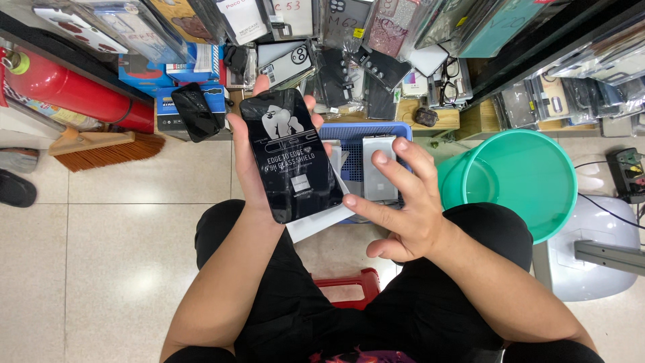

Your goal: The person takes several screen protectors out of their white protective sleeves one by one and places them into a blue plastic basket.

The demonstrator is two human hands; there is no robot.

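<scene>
My left hand (247, 158) holds up a flat black package (290, 153) with a white animal picture and white print on its front, plus a white card behind its lower edge. My right hand (403, 202) hovers just right of the package, fingers spread, thumb tip near the package's lower right edge, holding nothing. Behind both hands sits a blue plastic basket (349, 131) with grey and white flat packs (378, 168) inside. I sit on a red stool (349, 286), knees apart in black trousers.
A green plastic bucket (521, 178) stands to the right on the tiled floor. Racks of phone cases (349, 40) fill the top. A red fire extinguisher (67, 91), a broom (101, 148) and a black phone (195, 111) lie at left. A white appliance base (591, 249) sits at far right.
</scene>
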